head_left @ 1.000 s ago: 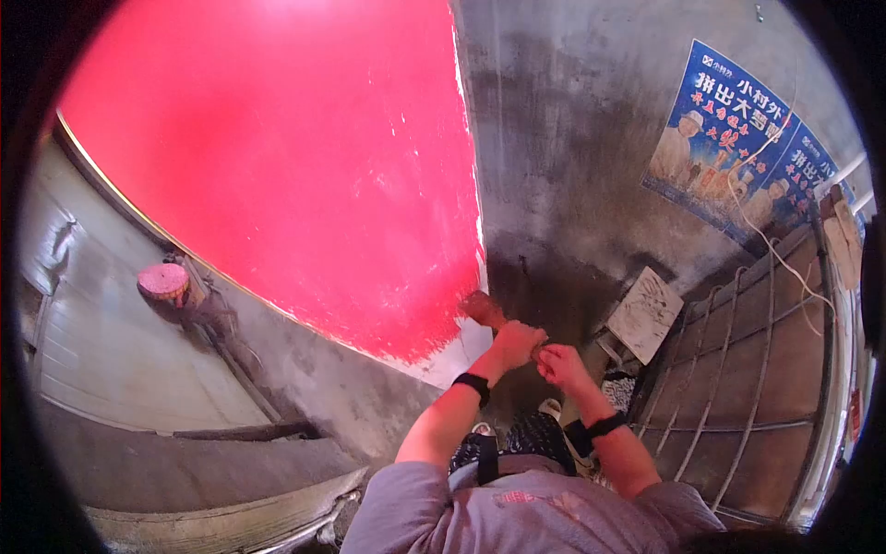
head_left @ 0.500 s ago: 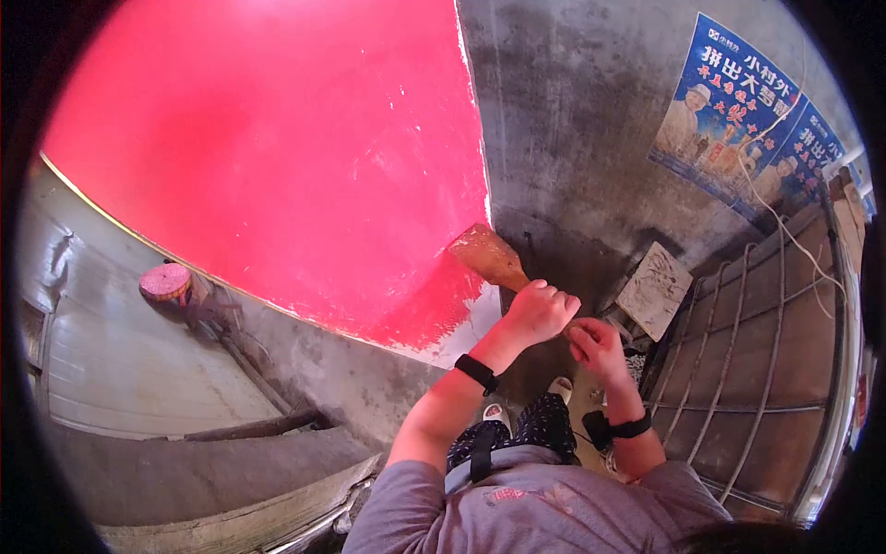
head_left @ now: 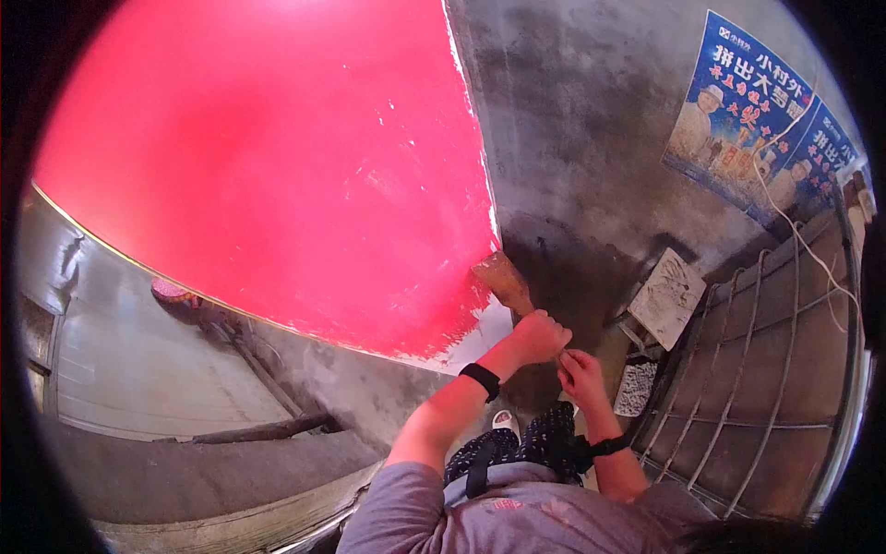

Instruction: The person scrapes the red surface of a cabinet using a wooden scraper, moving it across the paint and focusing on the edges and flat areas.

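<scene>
A broad, flat, brown paintbrush [head_left: 505, 280] rests with its wide end on the lower right edge of a large red-painted panel [head_left: 305, 203]. Closed around its handle is my left hand [head_left: 540, 338], just below the head. My right hand [head_left: 581, 379] is pinched at the lower end of the handle, most of which is hidden by my fingers. Near the panel's bottom corner the red breaks off raggedly, and a bare white patch [head_left: 482, 337] shows. Thin white marks run along the panel's right edge.
A grey wall [head_left: 572, 111] with a blue poster [head_left: 738, 115] stands behind. At the right are a metal-barred frame [head_left: 738, 369], a hanging white cable [head_left: 784, 217] and a stained pale board [head_left: 666, 297]. A round pink-topped object [head_left: 169, 290] is partly hidden at left.
The view has shifted slightly. The brush and both hands have moved down along the panel's right edge, toward its bottom corner. Both hands keep their closed grip.
</scene>
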`<act>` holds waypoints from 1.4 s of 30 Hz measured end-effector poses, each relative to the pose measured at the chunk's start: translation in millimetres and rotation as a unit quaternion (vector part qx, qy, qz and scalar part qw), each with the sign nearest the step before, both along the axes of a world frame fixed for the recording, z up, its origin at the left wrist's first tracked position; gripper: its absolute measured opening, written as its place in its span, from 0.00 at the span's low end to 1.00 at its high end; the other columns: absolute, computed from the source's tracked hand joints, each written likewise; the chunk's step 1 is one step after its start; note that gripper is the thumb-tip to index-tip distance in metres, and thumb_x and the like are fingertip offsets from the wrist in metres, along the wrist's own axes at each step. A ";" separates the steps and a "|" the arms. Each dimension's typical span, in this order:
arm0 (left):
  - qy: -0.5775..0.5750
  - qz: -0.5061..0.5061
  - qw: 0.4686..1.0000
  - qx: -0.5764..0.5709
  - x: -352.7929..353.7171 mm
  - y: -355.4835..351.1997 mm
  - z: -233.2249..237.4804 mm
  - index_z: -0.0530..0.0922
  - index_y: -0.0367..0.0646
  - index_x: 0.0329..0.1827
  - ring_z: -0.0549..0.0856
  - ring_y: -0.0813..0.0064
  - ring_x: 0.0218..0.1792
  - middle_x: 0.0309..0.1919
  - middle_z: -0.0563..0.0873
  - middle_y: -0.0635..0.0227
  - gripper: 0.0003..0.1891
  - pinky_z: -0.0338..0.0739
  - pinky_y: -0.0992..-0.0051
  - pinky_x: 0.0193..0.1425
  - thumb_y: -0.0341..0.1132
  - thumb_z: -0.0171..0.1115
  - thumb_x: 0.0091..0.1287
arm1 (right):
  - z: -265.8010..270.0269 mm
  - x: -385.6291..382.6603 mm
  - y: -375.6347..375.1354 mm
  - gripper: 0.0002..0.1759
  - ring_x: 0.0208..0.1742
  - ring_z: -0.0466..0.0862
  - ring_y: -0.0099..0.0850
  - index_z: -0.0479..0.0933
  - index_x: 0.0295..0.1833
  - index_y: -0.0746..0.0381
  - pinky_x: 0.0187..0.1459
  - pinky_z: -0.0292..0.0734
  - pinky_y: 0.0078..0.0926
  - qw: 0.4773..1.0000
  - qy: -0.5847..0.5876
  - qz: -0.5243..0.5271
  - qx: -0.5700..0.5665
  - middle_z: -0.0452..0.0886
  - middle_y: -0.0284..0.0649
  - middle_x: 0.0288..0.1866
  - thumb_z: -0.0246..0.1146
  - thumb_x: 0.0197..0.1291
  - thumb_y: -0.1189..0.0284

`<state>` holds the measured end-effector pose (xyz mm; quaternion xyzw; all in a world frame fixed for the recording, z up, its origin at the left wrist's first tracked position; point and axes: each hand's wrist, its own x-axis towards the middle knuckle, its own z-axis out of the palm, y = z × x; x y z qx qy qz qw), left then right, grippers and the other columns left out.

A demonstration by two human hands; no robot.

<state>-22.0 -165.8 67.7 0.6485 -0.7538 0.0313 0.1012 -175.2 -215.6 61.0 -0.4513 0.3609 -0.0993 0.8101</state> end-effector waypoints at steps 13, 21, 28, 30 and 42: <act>-0.031 0.004 0.999 0.023 4.1 1.6 12.9 0.72 0.47 0.22 0.80 0.68 0.23 0.18 0.79 0.67 0.04 0.69 0.70 0.28 0.36 0.53 0.49 | 10.4 4.6 -6.6 0.08 0.09 0.60 0.16 0.71 0.36 0.64 0.09 0.50 0.11 0.997 -0.037 0.031 0.062 0.68 0.34 0.16 0.53 0.59 0.71; 0.009 0.010 1.000 0.006 -0.7 -2.4 10.8 0.72 0.46 0.23 0.80 0.67 0.23 0.18 0.80 0.66 0.05 0.70 0.69 0.28 0.36 0.53 0.50 | 17.6 0.0 -8.3 0.08 0.09 0.60 0.16 0.71 0.38 0.64 0.09 0.51 0.12 0.999 0.019 0.023 0.014 0.68 0.32 0.16 0.53 0.59 0.70; -0.032 -0.007 0.999 0.022 6.9 5.5 15.7 0.75 0.46 0.24 0.81 0.66 0.23 0.19 0.80 0.65 0.05 0.70 0.69 0.28 0.36 0.53 0.50 | 12.0 5.4 1.4 0.09 0.07 0.59 0.16 0.72 0.37 0.65 0.09 0.52 0.14 0.998 -0.042 0.039 0.004 0.69 0.31 0.16 0.53 0.59 0.69; -0.015 -0.017 0.998 0.053 8.6 3.5 2.7 0.74 0.46 0.24 0.81 0.64 0.24 0.19 0.80 0.64 0.06 0.71 0.68 0.29 0.38 0.55 0.49 | 0.6 3.2 2.8 0.10 0.08 0.59 0.16 0.72 0.36 0.65 0.09 0.52 0.14 0.998 -0.040 0.028 0.049 0.70 0.32 0.16 0.53 0.59 0.69; 0.160 0.040 0.986 -0.009 -8.0 40.8 -1.4 0.73 0.45 0.25 0.80 0.59 0.23 0.18 0.79 0.62 0.09 0.72 0.62 0.28 0.40 0.59 0.45 | 51.2 -8.1 22.5 0.09 0.11 0.67 0.19 0.69 0.33 0.65 0.11 0.59 0.17 0.975 0.026 0.160 -0.155 0.71 0.34 0.18 0.48 0.61 0.72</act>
